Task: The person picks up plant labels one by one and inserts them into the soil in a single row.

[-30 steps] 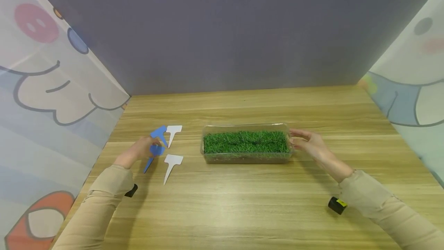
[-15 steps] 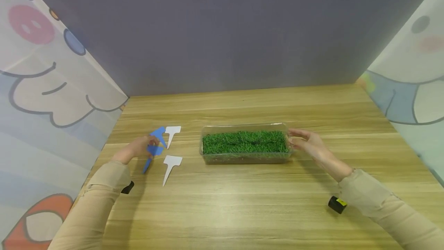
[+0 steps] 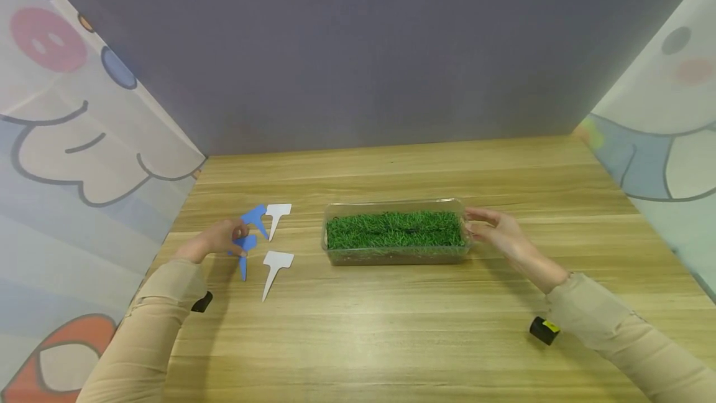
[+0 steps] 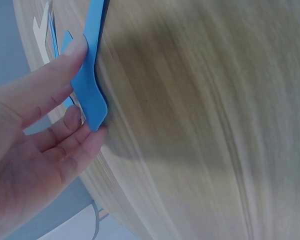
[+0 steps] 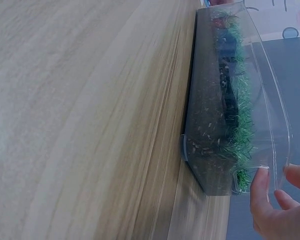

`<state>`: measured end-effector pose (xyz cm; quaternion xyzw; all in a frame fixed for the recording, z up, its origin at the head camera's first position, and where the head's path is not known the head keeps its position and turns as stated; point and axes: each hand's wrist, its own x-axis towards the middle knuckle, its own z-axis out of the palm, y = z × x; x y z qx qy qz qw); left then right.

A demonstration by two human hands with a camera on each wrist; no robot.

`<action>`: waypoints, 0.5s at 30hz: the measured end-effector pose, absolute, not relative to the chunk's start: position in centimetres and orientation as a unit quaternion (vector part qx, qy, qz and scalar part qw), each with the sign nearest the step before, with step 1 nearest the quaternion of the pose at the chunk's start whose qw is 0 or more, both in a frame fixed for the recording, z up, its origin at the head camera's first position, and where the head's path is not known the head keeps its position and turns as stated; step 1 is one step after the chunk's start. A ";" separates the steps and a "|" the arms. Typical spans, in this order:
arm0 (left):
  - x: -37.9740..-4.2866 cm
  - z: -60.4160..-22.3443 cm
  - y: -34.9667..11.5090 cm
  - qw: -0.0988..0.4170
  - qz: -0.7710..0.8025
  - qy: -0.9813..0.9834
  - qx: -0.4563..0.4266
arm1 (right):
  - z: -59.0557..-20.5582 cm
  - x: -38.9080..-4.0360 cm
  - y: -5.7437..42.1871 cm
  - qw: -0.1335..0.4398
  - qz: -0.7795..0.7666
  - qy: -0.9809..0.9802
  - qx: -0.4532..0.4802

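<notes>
The blue marker (image 3: 249, 242) is at the left side of the wooden table (image 3: 391, 328), in the left hand (image 3: 215, 240), and well apart from the clear tray (image 3: 399, 258). The left thumb and fingertips pinch it, its stem pointing down the head view. The right hand (image 3: 506, 235) has thumb and fingers at the tray's right end; whether they pinch the rim or only touch it, I cannot tell. The left hold looks light, so the marker might twist or slip if a fingertip shifts. A sideways brush of that hand could knock the second blue marker (image 3: 255, 216) into the far white marker (image 3: 279, 210) just beside it, and too much push at the rim could slide the tray. Counted, there is one tray, bearing green grass (image 3: 397, 239); two white markers, that one and the near white marker (image 3: 278, 259); at least two blue ones, since the left hand may hide more; and two black blocks, the left block (image 3: 202, 302) and the right block (image 3: 541, 331).
</notes>
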<state>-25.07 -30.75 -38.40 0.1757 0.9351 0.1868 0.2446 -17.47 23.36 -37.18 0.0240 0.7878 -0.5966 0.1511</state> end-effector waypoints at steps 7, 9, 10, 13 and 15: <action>-24.8 -37.9 -30.4 0.251 0.164 0.943 0.147 | -37.0 -17.4 23.3 0.150 -0.615 0.774 0.021; -24.7 -37.7 -30.2 0.254 0.162 0.943 0.142 | -37.0 -17.4 23.2 0.150 -0.623 0.768 0.022; -24.7 -37.6 -30.1 0.255 0.161 0.943 0.140 | -36.9 -17.4 23.2 0.150 -0.625 0.765 0.022; -24.7 -37.7 -30.1 0.253 0.165 0.943 0.137 | -36.9 -17.4 23.2 0.150 -0.624 0.767 0.024; -24.7 -37.8 -30.3 0.247 0.174 0.943 0.138 | -36.9 -17.3 23.2 0.151 -0.623 0.767 0.024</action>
